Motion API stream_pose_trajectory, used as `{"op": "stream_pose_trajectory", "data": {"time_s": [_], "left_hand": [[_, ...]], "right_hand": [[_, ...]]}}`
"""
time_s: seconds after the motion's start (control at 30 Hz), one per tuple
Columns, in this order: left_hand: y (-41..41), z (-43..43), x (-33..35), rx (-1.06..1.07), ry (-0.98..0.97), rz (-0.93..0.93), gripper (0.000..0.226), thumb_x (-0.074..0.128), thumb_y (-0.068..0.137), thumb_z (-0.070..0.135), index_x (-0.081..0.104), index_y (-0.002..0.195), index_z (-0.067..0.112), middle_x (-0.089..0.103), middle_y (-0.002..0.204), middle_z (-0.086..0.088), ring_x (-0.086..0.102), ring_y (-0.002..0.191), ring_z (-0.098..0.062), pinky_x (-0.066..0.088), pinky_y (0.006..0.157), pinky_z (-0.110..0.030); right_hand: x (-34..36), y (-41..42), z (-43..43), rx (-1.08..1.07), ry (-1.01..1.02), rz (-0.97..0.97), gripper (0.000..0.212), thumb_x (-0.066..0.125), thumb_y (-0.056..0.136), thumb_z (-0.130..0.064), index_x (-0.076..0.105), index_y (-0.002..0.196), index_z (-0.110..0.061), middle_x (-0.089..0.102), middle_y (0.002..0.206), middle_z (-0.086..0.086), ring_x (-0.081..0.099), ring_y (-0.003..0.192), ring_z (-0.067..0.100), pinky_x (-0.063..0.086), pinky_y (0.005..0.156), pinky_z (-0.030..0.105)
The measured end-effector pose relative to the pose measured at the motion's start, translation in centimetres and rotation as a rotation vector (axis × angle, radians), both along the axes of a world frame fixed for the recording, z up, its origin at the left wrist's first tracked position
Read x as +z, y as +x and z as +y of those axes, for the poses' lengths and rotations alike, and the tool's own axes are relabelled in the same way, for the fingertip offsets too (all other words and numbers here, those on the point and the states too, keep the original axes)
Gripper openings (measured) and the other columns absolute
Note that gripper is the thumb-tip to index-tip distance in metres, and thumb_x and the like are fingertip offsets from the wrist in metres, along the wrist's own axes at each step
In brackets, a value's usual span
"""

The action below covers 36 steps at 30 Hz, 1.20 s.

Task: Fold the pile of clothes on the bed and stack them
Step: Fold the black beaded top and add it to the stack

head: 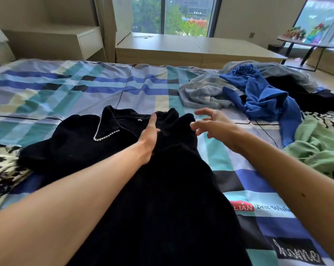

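Plaid blue, teal and cream bed cover (66, 87) fills the view, its near and side edges cut off. A long black garment (171, 189) lies flat along the middle of the bed, collar farthest away and hem running off the bottom edge; its dark folds are hard to read. A loose pile of grey, blue, black and pale green clothes (264, 98) sits at the right, partly cropped. A leopard-print fabric (3, 169) is cut off at the left. White pearl beads (104, 135) edge the collar. The left hand (149, 139) presses flat on the chest, grip apart. The right hand (214, 125), fingers spread and slightly bent, holds nothing beside the garment's shoulder; whether it touches is unclear.
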<state>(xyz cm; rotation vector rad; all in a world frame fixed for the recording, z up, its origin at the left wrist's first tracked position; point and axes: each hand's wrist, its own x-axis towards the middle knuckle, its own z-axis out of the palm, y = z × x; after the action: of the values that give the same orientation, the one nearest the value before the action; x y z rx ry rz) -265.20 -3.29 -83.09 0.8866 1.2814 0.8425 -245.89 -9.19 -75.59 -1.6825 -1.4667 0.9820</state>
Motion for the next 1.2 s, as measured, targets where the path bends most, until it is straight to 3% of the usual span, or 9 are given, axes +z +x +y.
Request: {"op": "stream_pose_trajectory", "data": {"time_s": [0.2, 0.33, 0.4, 0.53, 0.63, 0.8, 0.93, 1.07, 1.2], "left_hand": [[0.2, -0.1, -1.9, -0.028, 0.105, 0.338, 0.048, 0.085, 0.054, 0.059, 0.075, 0.082, 0.02, 0.07, 0.099, 0.006, 0.066, 0.107, -0.022, 0.051, 0.101, -0.039], [0.6, -0.9, -1.3, -0.079, 0.258, 0.599, 0.047, 0.078, 0.074, 0.014, 0.062, 0.118, 0.021, 0.058, 0.116, 0.007, 0.054, 0.104, -0.015, 0.042, 0.097, -0.024], [0.0, -1.3, -0.8, -0.145, 0.347, 0.708, 0.054, 0.07, 0.072, 0.01, 0.055, 0.122, 0.025, 0.06, 0.116, -0.001, 0.059, 0.105, -0.021, 0.049, 0.099, -0.035], [-1.1, -1.8, 1.3, -0.471, 0.299, 1.134, 0.043, 0.062, 0.071, 0.013, 0.055, 0.113, 0.021, 0.062, 0.106, -0.001, 0.07, 0.076, -0.022, 0.061, 0.059, -0.029], [-0.7, -1.3, 2.7, -0.479, 0.313, 1.405, 0.043, 0.064, 0.072, 0.029, 0.056, 0.113, 0.016, 0.065, 0.103, -0.002, 0.069, 0.081, -0.026, 0.054, 0.075, -0.03], [2.6, 1.7, 2.0, -0.365, 0.641, 1.133, 0.044, 0.058, 0.09, 0.042, 0.049, 0.128, 0.021, 0.057, 0.126, -0.008, 0.053, 0.12, -0.03, 0.046, 0.1, -0.046], [5.1, 3.9, 0.7, -0.368, 0.519, 1.085, 0.057, 0.059, 0.091, 0.05, 0.048, 0.136, 0.016, 0.057, 0.132, -0.012, 0.055, 0.122, -0.035, 0.046, 0.103, -0.048], [5.8, 5.5, 0.4, -0.365, 0.503, 1.155, 0.038, 0.065, 0.09, 0.036, 0.062, 0.121, 0.014, 0.061, 0.127, -0.013, 0.059, 0.116, -0.034, 0.05, 0.097, -0.041], [5.9, 5.4, 0.6, -0.16, 0.553, 1.31, 0.039, 0.062, 0.092, 0.026, 0.052, 0.128, 0.015, 0.057, 0.129, -0.012, 0.055, 0.121, -0.034, 0.044, 0.098, -0.043]], "right_hand": [[-5.8, 0.9, -2.5, 0.146, -0.086, -0.36, 0.059, 0.088, 0.072, -0.036, 0.059, 0.122, -0.024, 0.057, 0.112, 0.002, 0.055, 0.085, 0.004, 0.043, 0.074, 0.017], [-6.7, 0.5, -3.4, 0.27, 0.022, -0.542, 0.035, 0.085, 0.069, -0.025, 0.055, 0.087, -0.031, 0.05, 0.087, -0.008, 0.049, 0.076, 0.005, 0.036, 0.067, 0.022], [-6.8, 0.8, -3.5, 0.288, 0.08, -0.622, 0.033, 0.068, 0.07, -0.005, 0.043, 0.067, -0.027, 0.047, 0.068, -0.009, 0.046, 0.068, 0.015, 0.033, 0.061, 0.028], [-6.6, 2.5, -3.5, 0.433, -0.03, -0.685, 0.029, 0.056, 0.064, 0.003, 0.036, 0.062, -0.019, 0.04, 0.06, -0.004, 0.037, 0.06, 0.016, 0.03, 0.057, 0.033], [-5.2, 3.4, -3.7, 0.584, -0.301, -0.613, 0.033, 0.076, 0.073, -0.008, 0.047, 0.063, -0.02, 0.042, 0.055, -0.01, 0.036, 0.054, 0.009, 0.03, 0.054, 0.024], [-6.2, 4.1, -1.5, 0.122, -0.071, -0.228, 0.025, 0.072, 0.09, -0.036, 0.059, 0.078, -0.017, 0.056, 0.066, -0.003, 0.051, 0.061, 0.012, 0.041, 0.057, 0.021], [-9.1, 2.9, 0.4, -0.008, -0.106, 0.003, 0.03, 0.072, 0.09, -0.032, 0.059, 0.11, -0.013, 0.067, 0.08, 0.006, 0.06, 0.06, 0.012, 0.047, 0.06, 0.027], [-9.3, 2.6, 1.2, 0.023, -0.117, -0.091, 0.032, 0.082, 0.08, -0.023, 0.07, 0.108, -0.013, 0.075, 0.091, 0.006, 0.069, 0.075, 0.016, 0.055, 0.075, 0.03], [-9.2, 3.7, 1.2, -0.062, -0.124, -0.146, 0.02, 0.082, 0.079, -0.021, 0.067, 0.09, -0.018, 0.069, 0.084, 0.005, 0.059, 0.064, 0.012, 0.049, 0.068, 0.027]]}}
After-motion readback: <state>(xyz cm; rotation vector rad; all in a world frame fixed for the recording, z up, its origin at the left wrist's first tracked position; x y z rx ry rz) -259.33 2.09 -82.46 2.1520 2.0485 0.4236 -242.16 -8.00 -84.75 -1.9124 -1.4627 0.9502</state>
